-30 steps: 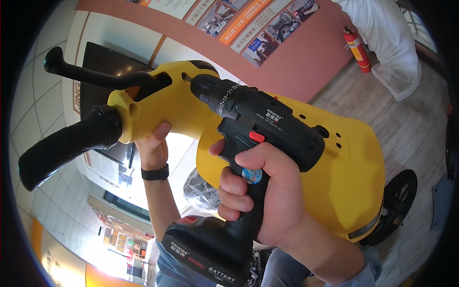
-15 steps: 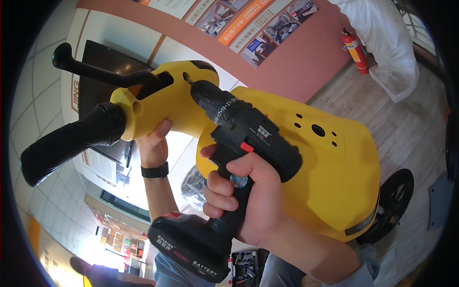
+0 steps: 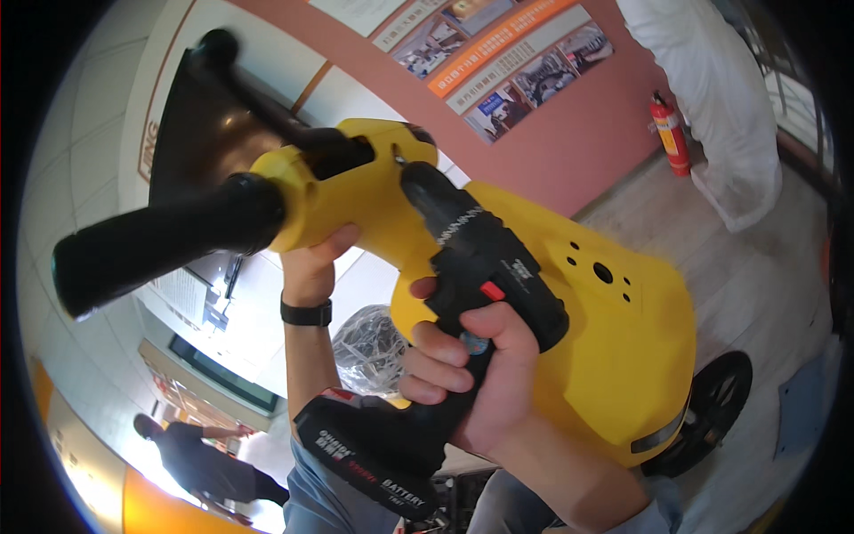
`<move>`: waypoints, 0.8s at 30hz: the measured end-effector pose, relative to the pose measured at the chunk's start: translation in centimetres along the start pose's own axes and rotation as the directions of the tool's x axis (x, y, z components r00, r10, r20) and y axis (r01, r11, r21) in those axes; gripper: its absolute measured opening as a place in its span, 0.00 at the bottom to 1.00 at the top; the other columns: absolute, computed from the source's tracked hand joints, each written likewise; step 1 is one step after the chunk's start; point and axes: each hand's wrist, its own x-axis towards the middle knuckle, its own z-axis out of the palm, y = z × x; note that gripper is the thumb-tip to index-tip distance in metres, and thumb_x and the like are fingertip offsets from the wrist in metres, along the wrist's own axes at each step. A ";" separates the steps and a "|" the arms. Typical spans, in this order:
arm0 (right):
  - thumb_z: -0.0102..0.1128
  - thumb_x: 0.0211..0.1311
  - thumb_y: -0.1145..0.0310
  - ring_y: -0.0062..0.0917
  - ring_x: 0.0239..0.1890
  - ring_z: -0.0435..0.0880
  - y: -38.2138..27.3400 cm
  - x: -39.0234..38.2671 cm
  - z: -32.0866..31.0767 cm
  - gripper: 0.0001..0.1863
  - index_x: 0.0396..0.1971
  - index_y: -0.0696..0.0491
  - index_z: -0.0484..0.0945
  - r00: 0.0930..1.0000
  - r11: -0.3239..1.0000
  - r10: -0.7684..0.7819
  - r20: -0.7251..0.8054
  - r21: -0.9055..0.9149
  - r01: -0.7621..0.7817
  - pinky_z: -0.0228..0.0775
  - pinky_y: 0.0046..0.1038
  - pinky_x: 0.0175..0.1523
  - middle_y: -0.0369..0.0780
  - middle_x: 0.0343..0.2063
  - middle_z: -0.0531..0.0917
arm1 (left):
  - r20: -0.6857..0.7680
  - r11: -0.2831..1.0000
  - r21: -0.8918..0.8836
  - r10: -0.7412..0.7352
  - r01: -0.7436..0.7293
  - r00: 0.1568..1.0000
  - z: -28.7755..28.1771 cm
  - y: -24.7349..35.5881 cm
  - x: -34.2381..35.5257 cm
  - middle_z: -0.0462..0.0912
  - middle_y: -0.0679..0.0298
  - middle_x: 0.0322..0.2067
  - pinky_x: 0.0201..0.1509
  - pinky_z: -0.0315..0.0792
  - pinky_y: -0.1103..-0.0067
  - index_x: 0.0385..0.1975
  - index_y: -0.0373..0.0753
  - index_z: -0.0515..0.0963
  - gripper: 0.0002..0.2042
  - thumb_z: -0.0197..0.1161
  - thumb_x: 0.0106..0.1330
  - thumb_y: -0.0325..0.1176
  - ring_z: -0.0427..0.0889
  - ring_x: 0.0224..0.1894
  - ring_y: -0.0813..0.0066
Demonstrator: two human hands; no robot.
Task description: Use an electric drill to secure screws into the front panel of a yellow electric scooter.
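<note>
My right hand (image 3: 485, 383) grips a black cordless drill (image 3: 498, 267) with a red switch and a battery base. The drill's bit points into a hole on the upper part of the yellow handlebar housing (image 3: 338, 200); whether it touches inside is unclear. My left hand (image 3: 311, 267), with a dark band at the wrist, holds that housing from underneath. A black handlebar grip (image 3: 160, 240) and a curved black lever (image 3: 245, 98) stick out to the left. Beside the drill, the larger yellow body panel (image 3: 623, 347) has several holes, and a black wheel (image 3: 721, 400) shows at its lower right.
Another person (image 3: 200, 463) stands at lower left. A red fire extinguisher (image 3: 670, 133) stands by the pink wall, beside white draped material (image 3: 729, 125). A dark screen (image 3: 187, 133) is behind the handlebar, crumpled clear plastic (image 3: 365, 347) behind my left arm, and a dark case (image 3: 454, 489) below.
The handlebar housing, grip and drill have shifted right in view, with the lever's end swinging upward. The person at lower left has come further into view.
</note>
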 end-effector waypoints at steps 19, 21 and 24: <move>0.46 0.59 0.61 0.10 0.14 0.60 0.0 0.3 -1.5 0.15 0.45 0.49 0.71 0.991 0.998 -0.068 0.113 0.003 0.068 0.59 0.18 0.26 0.26 0.16 0.63 | 0.021 0.993 -0.073 -0.095 0.096 0.995 0.7 0.0 -0.3 0.79 0.64 0.45 0.52 0.73 0.76 0.48 0.37 0.75 0.29 0.75 0.41 0.25 0.78 0.47 0.73; 0.46 0.59 0.61 0.10 0.14 0.60 -0.2 0.3 -1.3 0.15 0.44 0.49 0.71 0.993 0.998 -0.069 0.098 0.001 0.070 0.58 0.18 0.26 0.27 0.16 0.63 | 0.029 0.992 -0.102 -0.066 0.069 0.997 1.0 -0.1 -0.2 0.79 0.64 0.45 0.52 0.73 0.76 0.49 0.37 0.75 0.29 0.74 0.41 0.24 0.78 0.47 0.74; 0.47 0.56 0.63 0.12 0.14 0.60 -0.2 0.5 -1.5 0.15 0.43 0.48 0.71 0.994 0.997 -0.063 0.089 -0.027 0.066 0.58 0.20 0.27 0.28 0.16 0.63 | 0.028 0.994 -0.087 -0.057 0.059 0.998 0.8 -0.1 -0.1 0.79 0.64 0.46 0.53 0.72 0.76 0.50 0.37 0.74 0.30 0.74 0.42 0.23 0.77 0.48 0.73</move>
